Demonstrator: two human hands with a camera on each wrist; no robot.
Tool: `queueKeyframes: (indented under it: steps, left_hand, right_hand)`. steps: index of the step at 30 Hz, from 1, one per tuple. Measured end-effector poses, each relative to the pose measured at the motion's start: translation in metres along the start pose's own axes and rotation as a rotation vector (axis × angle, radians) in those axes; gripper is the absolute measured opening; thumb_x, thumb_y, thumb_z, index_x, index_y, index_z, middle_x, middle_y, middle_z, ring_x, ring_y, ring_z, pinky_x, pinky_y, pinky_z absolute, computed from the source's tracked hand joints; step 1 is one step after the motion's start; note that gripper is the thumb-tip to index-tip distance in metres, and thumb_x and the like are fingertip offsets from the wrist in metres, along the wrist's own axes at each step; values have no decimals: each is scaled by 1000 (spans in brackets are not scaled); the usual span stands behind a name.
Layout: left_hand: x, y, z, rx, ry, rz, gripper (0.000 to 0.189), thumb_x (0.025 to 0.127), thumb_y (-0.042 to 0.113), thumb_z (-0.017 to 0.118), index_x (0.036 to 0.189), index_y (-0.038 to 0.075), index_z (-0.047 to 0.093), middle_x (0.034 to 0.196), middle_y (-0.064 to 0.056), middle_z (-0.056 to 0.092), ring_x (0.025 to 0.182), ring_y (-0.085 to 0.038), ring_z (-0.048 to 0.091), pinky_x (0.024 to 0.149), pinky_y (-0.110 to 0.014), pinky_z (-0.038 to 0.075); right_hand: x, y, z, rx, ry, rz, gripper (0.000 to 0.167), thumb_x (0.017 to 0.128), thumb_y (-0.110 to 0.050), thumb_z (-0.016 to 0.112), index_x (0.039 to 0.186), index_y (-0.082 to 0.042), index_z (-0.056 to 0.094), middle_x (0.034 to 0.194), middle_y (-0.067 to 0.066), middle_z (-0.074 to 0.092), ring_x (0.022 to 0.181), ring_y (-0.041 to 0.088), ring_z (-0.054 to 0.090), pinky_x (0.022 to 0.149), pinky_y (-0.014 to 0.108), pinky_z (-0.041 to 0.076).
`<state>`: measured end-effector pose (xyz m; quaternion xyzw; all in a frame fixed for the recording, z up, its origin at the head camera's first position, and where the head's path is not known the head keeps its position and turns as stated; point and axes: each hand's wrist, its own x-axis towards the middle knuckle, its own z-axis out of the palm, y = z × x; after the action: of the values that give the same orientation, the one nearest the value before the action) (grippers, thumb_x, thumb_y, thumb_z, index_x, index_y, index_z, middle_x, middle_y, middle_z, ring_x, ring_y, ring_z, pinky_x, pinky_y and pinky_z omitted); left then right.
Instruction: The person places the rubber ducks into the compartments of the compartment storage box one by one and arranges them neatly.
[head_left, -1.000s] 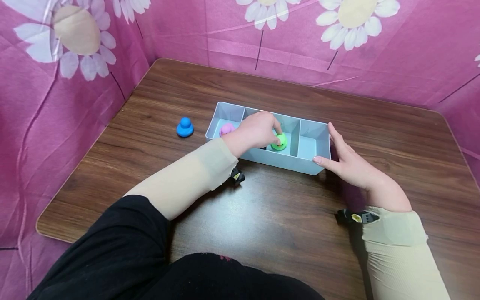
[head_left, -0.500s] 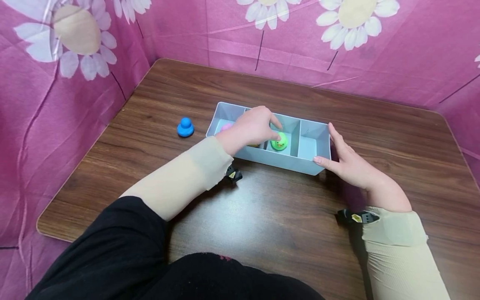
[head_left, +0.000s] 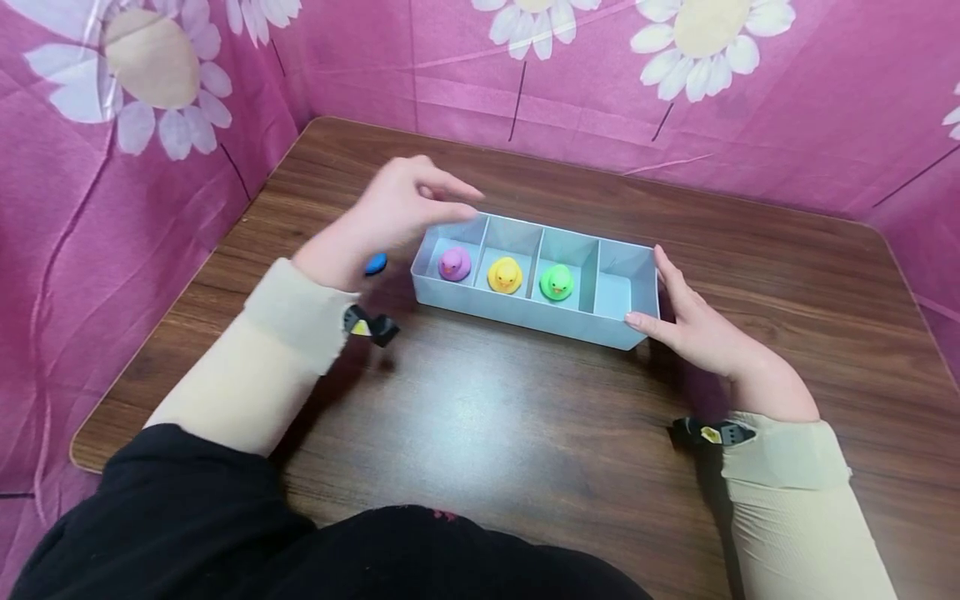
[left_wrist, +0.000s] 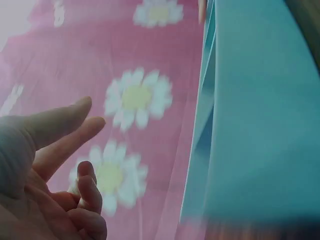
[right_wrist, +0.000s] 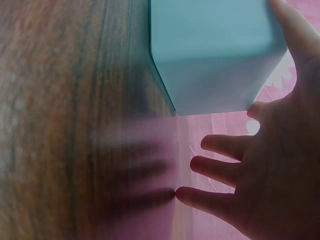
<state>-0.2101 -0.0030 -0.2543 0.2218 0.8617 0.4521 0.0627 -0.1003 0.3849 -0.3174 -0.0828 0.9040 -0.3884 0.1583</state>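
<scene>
A pale blue divided box [head_left: 525,313] lies across the table. Rubber ducks fill its compartments from the left: purple [head_left: 454,264], yellow [head_left: 505,276] and green [head_left: 557,283]; the rightmost compartment holds nothing. My left hand [head_left: 390,204] is in the air over the box's left end, thumb and index finger extended, nothing between them; the left wrist view shows its other fingers loosely bent. Under that hand a blue duck [head_left: 376,264] on the table is mostly covered by it. My right hand [head_left: 708,333] holds the box's right end between thumb and index finger, its other fingers spread beside it.
The brown wooden table [head_left: 480,450] carries the box and the blue duck. Pink cloth [head_left: 465,100] with daisies hangs along its back and left sides. Black wrist cameras [head_left: 371,327] are strapped under both wrists.
My left hand has let go of the green duck and moved left and up out of the box, uncovering the yellow and purple ducks. My right hand has stayed at the box's end.
</scene>
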Motion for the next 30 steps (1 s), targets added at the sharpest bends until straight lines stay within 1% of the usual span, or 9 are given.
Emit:
queueKeyframes:
  steps: [3, 5, 7, 10, 14, 19, 23, 26, 30]
  left_hand:
    - [-9, -23, -25, -52, 79, -19, 28, 84, 30, 81, 110, 19, 79, 85, -6, 56, 83, -17, 44, 68, -30, 34]
    - [-15, -40, -39, -104, 100, -57, 30, 85, 30, 80, 112, 18, 78, 87, -4, 58, 83, -16, 44, 68, -29, 34]
    - [-22, -58, -48, -129, 103, -93, 32, 85, 29, 80, 115, 18, 77, 90, -3, 61, 84, -16, 45, 68, -28, 34]
    - [-31, -80, -56, -168, 84, -164, 33, 86, 27, 79, 118, 17, 75, 99, -1, 63, 90, -16, 47, 72, -27, 37]
    - [-42, -102, -59, -164, 53, -245, 37, 86, 27, 79, 120, 16, 74, 113, -3, 63, 105, -16, 49, 83, -28, 40]
    - [-47, -119, -58, -99, 26, -279, 42, 86, 28, 80, 124, 12, 71, 124, -3, 65, 116, -17, 50, 90, -28, 38]
    - [-47, -127, -56, -92, -4, -288, 45, 85, 25, 80, 126, 9, 69, 129, -7, 63, 113, -17, 48, 87, -28, 37]
    - [-47, -129, -53, -67, -37, -286, 47, 85, 24, 80, 127, 9, 68, 121, -10, 62, 100, -17, 46, 79, -28, 37]
    - [-46, -130, -50, -36, -74, -283, 48, 84, 25, 81, 128, 9, 68, 100, -5, 62, 87, -18, 43, 69, -28, 36]
  right_hand:
    - [0, 0, 0, 3, 1, -2, 100, 97, -27, 65, 156, -31, -16, 163, 16, -3, 147, 33, 3, 114, 56, 7]
    - [-1, -1, 0, 5, 0, -2, 100, 97, -27, 65, 156, -31, -16, 163, 15, -4, 147, 33, 3, 114, 56, 7]
    - [-1, 0, 0, 4, -1, 3, 100, 97, -27, 65, 156, -32, -16, 163, 12, -5, 147, 32, 2, 114, 55, 6]
    - [-1, 0, 0, 1, -2, 6, 101, 97, -27, 66, 156, -33, -16, 163, 9, -5, 147, 31, 2, 114, 55, 6]
    - [0, 1, 0, 7, -3, 8, 101, 97, -28, 65, 155, -33, -16, 163, 10, -6, 147, 31, 1, 114, 55, 5]
    - [-1, 0, 0, 11, -4, 11, 101, 97, -28, 65, 155, -33, -16, 163, 11, -6, 147, 32, 1, 114, 55, 5]
    - [-1, 0, 0, 7, -4, 9, 101, 97, -27, 66, 155, -34, -16, 163, 13, -3, 147, 31, 3, 114, 55, 7]
    - [-1, 0, 0, 10, -4, 7, 101, 97, -27, 66, 155, -34, -16, 163, 14, -3, 147, 30, 3, 114, 55, 7]
    - [-1, 1, 1, 18, -3, 1, 100, 97, -27, 66, 156, -33, -16, 163, 13, -3, 147, 30, 3, 114, 55, 6]
